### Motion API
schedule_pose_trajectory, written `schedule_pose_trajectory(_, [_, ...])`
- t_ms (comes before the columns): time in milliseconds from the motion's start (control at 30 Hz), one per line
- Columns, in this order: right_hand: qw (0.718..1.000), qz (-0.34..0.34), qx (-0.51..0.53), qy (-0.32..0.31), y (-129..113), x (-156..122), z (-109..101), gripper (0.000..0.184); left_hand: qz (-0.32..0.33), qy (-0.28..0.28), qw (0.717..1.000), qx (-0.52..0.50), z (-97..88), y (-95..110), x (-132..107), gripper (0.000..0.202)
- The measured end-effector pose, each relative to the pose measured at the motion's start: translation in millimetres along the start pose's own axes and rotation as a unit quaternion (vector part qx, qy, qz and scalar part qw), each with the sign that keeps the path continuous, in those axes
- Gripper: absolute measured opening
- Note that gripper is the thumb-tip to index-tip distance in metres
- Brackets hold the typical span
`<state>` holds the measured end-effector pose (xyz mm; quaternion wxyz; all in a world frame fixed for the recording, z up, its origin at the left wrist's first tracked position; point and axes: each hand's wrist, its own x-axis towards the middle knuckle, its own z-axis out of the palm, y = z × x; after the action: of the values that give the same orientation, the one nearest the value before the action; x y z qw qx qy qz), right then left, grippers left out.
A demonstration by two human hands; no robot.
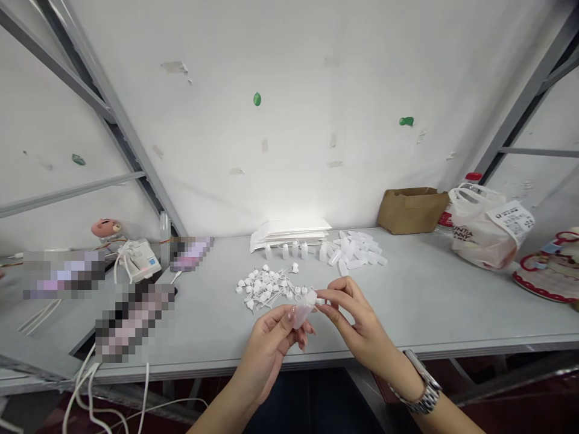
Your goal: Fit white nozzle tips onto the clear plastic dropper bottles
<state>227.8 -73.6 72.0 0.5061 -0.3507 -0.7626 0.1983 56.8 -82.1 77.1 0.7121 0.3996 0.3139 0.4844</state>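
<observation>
We log a grey counter [425, 301] against a white wall [294, 120], small bottles [347, 247] standing and heaped at the back, loose white caps [262, 286] nearer us. Pixelation hides three items at left. One translucent bottle [302, 314], partly covered by fingers, is above the counter's front, left hand [275, 336] closed round it. Right hand [355, 316]: thumb and index nearly together at its top; whether gripping, we cannot tell
</observation>
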Motion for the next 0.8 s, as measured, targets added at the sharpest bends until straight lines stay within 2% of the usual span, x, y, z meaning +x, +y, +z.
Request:
schedule_pose_trajectory(167, [0.999, -0.016, -0.032, 0.023, -1.0, 0.8, 0.3, 0.019, 0.005, 0.004, 1.000, 0.007, -0.1, -1.0, 0.3, 0.024])
schedule_pose_trajectory(400, [0.982, -0.102, -0.150, 0.050, -6.8, -5.9, 2.8, 0.025, 0.033, 0.029, 0.999, 0.020, 0.4, -2.7, -1.6, 0.023])
schedule_pose_trajectory(533, [0.976, -0.116, -0.177, 0.051, -8.7, -6.6, 1.8, 0.026, 0.017, 0.041, 0.999, 0.005, 1.3, -1.0, -2.3, 0.025])
schedule_pose_trajectory(633, [0.988, -0.073, -0.129, 0.045, -8.9, -4.5, 0.3, 0.022, -0.006, 0.048, 0.999, -0.019, 1.1, -0.1, -1.6, 0.023])
schedule_pose_trajectory(700, [0.997, -0.013, -0.064, 0.040, -8.3, -2.4, 0.0, 0.018, -0.015, 0.047, 0.999, -0.021, 0.4, -0.9, -0.3, 0.023])
schedule_pose_trajectory(800, [0.996, 0.072, 0.031, 0.039, -5.9, 0.8, 1.7, 0.015, -0.025, 0.035, 0.999, -0.003, -0.4, -3.7, 2.0, 0.027])
